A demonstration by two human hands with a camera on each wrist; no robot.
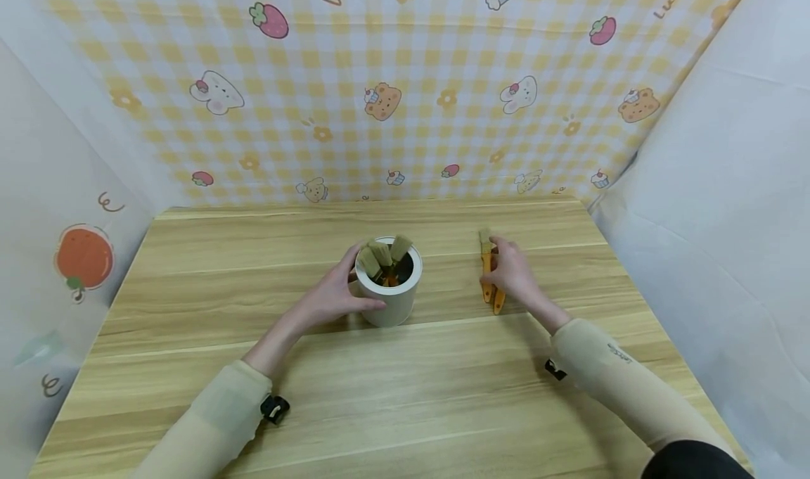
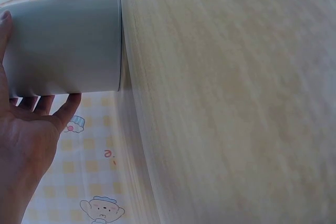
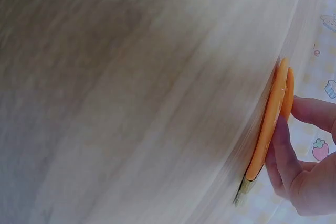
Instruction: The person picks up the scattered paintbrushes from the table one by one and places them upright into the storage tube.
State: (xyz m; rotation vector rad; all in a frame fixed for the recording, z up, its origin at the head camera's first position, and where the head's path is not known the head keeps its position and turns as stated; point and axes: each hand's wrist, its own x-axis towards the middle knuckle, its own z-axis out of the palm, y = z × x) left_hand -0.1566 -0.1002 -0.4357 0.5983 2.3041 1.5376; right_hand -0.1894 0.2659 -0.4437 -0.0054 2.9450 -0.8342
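My left hand (image 1: 329,292) is wrapped round the side of a pale grey cylindrical pot (image 1: 394,310) standing upright on the table. Several paintbrushes (image 1: 370,262) lean inside it, bristles up, their handles mostly hidden. To the right of the pot, two orange-handled paintbrushes lie close together, bristle ends toward the back wall. My right hand (image 1: 515,271) reaches over them, thumb and fingers bent at the handles. In the right wrist view, the thumb meets the farther paintbrush (image 3: 289,92) while the fingers sit behind the nearer paintbrush (image 3: 268,129).
The wood-grain table (image 1: 405,394) ends at a yellow checked cloth (image 1: 405,141) behind. White sheeting (image 1: 709,183) borders the right side, and a pale panel (image 1: 38,183) with a fruit print borders the left. Small black devices hang at both wrists.
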